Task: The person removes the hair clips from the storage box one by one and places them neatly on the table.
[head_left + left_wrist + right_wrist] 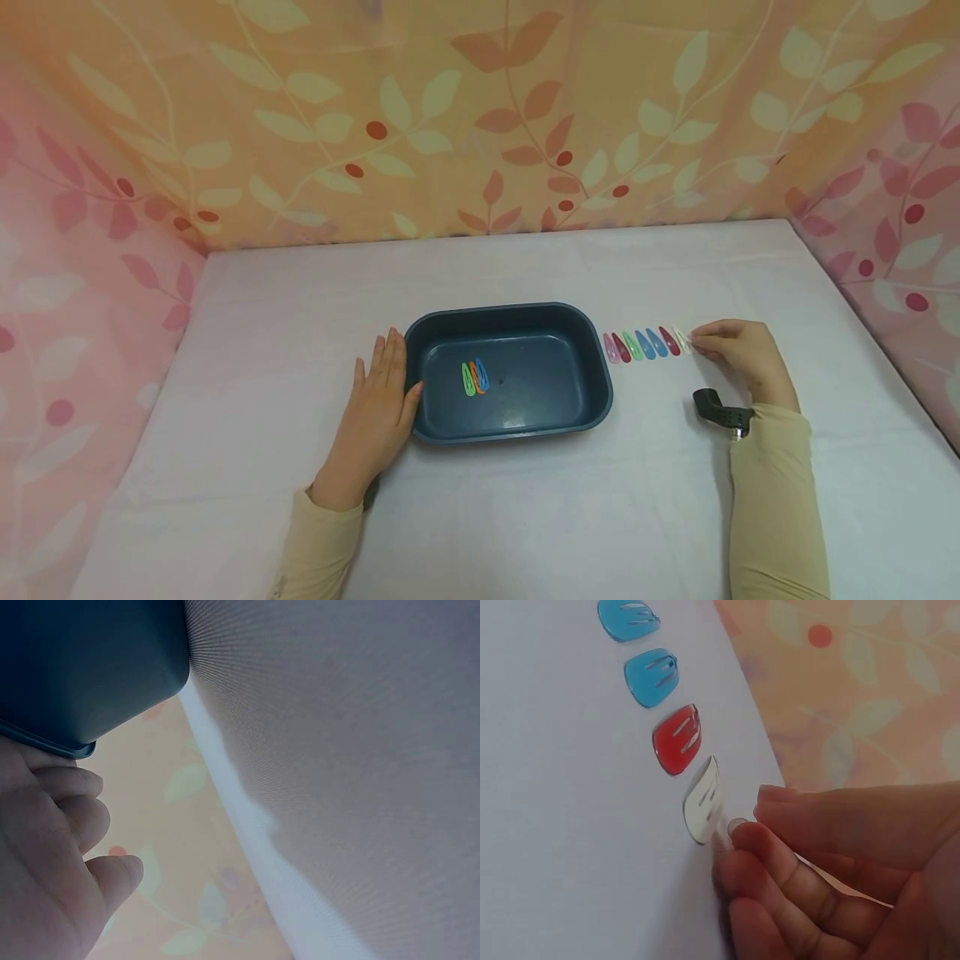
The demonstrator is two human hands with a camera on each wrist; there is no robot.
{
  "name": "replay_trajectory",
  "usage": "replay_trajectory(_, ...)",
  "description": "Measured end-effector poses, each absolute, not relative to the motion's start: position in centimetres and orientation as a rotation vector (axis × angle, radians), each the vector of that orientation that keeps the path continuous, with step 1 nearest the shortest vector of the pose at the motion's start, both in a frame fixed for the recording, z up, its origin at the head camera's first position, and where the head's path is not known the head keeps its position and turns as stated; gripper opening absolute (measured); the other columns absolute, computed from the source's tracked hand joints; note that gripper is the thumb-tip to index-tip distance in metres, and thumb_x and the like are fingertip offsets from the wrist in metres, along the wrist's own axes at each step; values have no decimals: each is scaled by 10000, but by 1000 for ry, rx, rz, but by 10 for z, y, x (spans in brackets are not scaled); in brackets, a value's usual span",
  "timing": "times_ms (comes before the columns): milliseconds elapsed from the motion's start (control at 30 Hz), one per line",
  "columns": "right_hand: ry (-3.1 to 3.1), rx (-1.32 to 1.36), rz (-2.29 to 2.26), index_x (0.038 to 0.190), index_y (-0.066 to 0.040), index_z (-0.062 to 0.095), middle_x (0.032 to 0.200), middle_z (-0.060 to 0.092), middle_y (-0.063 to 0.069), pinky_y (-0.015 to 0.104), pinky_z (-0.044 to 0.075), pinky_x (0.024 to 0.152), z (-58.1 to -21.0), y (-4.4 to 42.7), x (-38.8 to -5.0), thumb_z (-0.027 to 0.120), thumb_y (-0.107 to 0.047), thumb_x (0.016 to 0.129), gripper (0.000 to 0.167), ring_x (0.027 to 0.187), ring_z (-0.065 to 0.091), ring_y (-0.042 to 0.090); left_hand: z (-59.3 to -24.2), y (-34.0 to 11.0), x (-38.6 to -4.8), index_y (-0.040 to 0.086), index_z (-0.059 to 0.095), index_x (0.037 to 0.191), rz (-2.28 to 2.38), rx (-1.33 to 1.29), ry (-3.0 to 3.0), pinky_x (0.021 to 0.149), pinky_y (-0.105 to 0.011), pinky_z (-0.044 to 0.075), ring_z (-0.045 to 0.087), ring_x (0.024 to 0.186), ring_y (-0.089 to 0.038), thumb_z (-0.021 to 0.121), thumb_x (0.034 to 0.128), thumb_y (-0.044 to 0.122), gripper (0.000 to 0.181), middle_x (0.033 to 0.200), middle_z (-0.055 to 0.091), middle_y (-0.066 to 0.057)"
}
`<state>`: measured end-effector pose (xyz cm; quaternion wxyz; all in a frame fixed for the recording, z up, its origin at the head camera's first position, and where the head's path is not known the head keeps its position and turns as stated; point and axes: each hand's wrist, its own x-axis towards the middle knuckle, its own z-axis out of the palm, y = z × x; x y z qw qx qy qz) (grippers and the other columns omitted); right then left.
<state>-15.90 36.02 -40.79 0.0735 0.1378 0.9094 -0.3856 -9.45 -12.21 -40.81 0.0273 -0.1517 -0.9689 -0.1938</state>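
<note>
My left hand (372, 417) lies against the left side of the dark blue tray (510, 435), fingers straight and thumb at the rim. In the left wrist view, its fingers (82, 817) are beside the tray (97, 667). Inside the tray are a green clip (468, 379), an orange one and a blue clip (482, 375). To its right runs a row of several hair clips, from pink (612, 348) to white (681, 340). My right hand (742, 354) is at the row's right end, fingertips beside the white clip (701, 806); whether they pinch something pale is unclear.
A white cloth (525, 517) covers the table. Behind it hangs an orange curtain (420, 108) with leaf patterns, and pink patterned cloth (67, 317) hangs at both sides. A black wrist device (720, 410) sits by my right sleeve.
</note>
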Motion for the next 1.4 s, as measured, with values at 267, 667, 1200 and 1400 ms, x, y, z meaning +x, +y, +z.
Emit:
replay_trajectory(267, 2674, 427, -1245, 1164, 97, 604, 877, 617, -114, 128, 465, 646, -404, 362, -156, 643, -237, 903, 425, 748, 551, -7, -407, -122, -94, -89, 131, 1468, -592, -466, -2997, 1095, -581, 82, 74, 1424, -356, 453, 993, 261, 672, 1550, 93, -206)
replay_trajectory(667, 2655, 321, -1362, 1166, 103, 602, 809, 608, -232, 134, 479, 682, -389, 346, -156, 657, -271, 896, 465, 769, 582, -12, -407, -122, -94, -81, 118, 1473, -589, -461, -3003, 1102, -567, 72, 42, 1430, -332, 436, 999, 277, 674, 1553, 81, -198)
replay_trajectory(1200, 2687, 104, -1454, 1110, 125, 606, 836, 663, -180, 177, 449, 747, -361, 310, -150, 650, -204, 899, 393, 790, 632, 16, -409, -122, -94, -90, 141, 1466, -615, -477, -2958, 1097, -576, 84, 64, 1429, -332, 447, 995, 257, 661, 1547, 108, -208)
replay_trajectory(1400, 2693, 86, -1414, 1107, 83, 627, 850, 661, -134, 275, 452, 737, -355, 299, -147, 656, -244, 897, 390, 781, 618, 134, -408, -122, -95, -82, 132, 1471, -613, -472, -2972, 1102, -567, 71, 59, 1430, -328, 434, 997, 274, 665, 1551, 96, -196)
